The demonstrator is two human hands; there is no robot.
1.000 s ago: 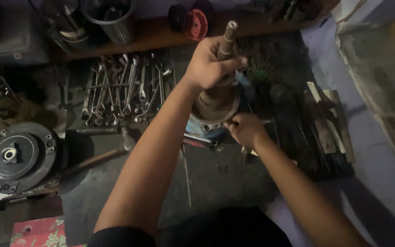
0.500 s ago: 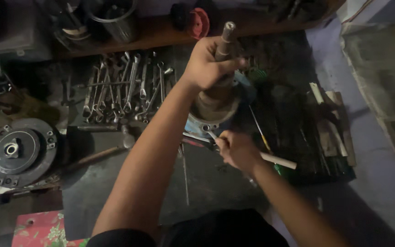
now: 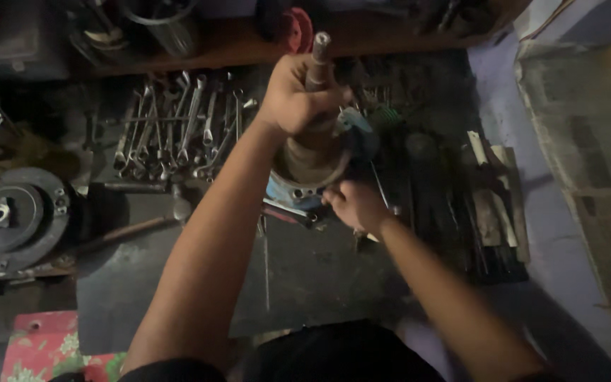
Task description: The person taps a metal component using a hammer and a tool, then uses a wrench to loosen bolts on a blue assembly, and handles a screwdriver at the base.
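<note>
A red floral package lies at the lower left. The left hand has its fingers wrapped around an upright metal shaft. The right hand has its fingers curled at the shaft's blue base; what they hold is unclear.

Metal shaft stood upright, grey, worn, top end poking above left hand which gripped it mid-length. Shaft ran down into round brownish housing w/ blue flange at base, sitting on dark mat. Right hand closed at flange edge; held item too dark to ID.
</note>
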